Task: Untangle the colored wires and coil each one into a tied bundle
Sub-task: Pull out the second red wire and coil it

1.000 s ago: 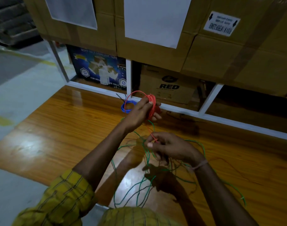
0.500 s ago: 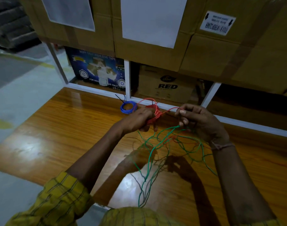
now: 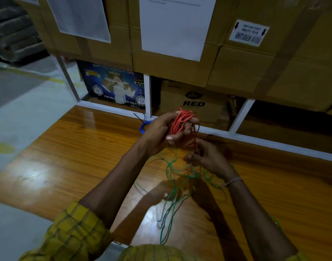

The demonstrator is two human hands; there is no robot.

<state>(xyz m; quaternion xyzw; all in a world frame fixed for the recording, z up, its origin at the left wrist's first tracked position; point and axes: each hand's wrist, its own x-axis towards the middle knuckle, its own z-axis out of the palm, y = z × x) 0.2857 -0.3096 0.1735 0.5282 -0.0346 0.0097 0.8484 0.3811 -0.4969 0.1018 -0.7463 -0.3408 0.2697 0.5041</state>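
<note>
Left hand (image 3: 161, 133) grips the red wire coil (image 3: 180, 122), loops running twelve to six. Right hand (image 3: 208, 159), directly at five o'clock and nearer the slack, pinches the red tail; green wire (image 3: 172, 202) trails loose on the table (image 3: 76, 157).

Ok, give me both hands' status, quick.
Left hand: closed, holding the red wire coil.
Right hand: fingers curled, pinching a red wire strand running down from the coil.

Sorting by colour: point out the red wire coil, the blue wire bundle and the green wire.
red wire coil (image 3: 177, 123), head view, middle of its strands.
blue wire bundle (image 3: 142, 127), head view, left arc.
green wire (image 3: 169, 208), head view, loose strand.
</note>
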